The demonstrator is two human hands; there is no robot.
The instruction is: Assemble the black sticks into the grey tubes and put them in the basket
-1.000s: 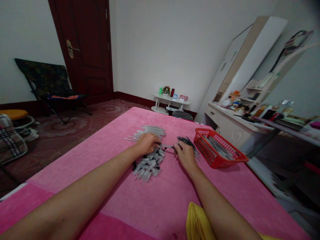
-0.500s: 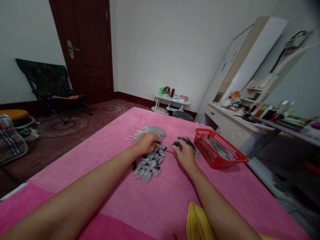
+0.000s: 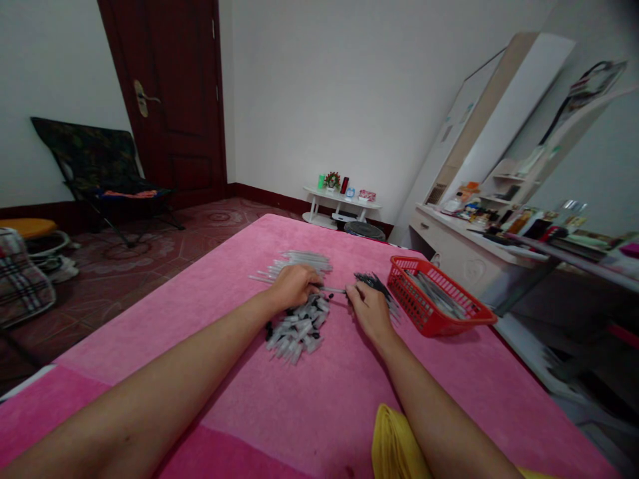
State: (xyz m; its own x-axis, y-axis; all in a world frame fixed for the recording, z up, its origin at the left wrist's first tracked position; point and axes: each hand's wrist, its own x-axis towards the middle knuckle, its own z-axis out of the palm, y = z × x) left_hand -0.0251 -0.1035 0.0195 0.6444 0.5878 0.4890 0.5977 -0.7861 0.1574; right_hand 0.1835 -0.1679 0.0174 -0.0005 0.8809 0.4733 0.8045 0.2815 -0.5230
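Observation:
A thin, translucent pen barrel (image 3: 333,289) spans the space between my hands, low over the pink cloth. My left hand (image 3: 298,284) is closed on its left end, and the fingers of my right hand (image 3: 368,304) pinch its right end. Behind my left hand lies a stack of clear pen barrels (image 3: 304,258). Just below that hand is a heap of clear pen caps (image 3: 298,332) mixed with small black pieces. Thin dark refills (image 3: 377,285) lie beyond my right hand, partly covered by it.
A red plastic basket (image 3: 424,324) holding long thin pieces stands right of my right hand. Pink cloth (image 3: 219,319) covers the table. Yellow fabric (image 3: 397,442) lies by my right forearm. A cluttered dresser (image 3: 459,233) stands to the right, a folding chair (image 3: 100,159) at far left.
My right hand has shifted very slightly to the right, its fingers drawn closer together at the barrel's end. My left hand stays in place.

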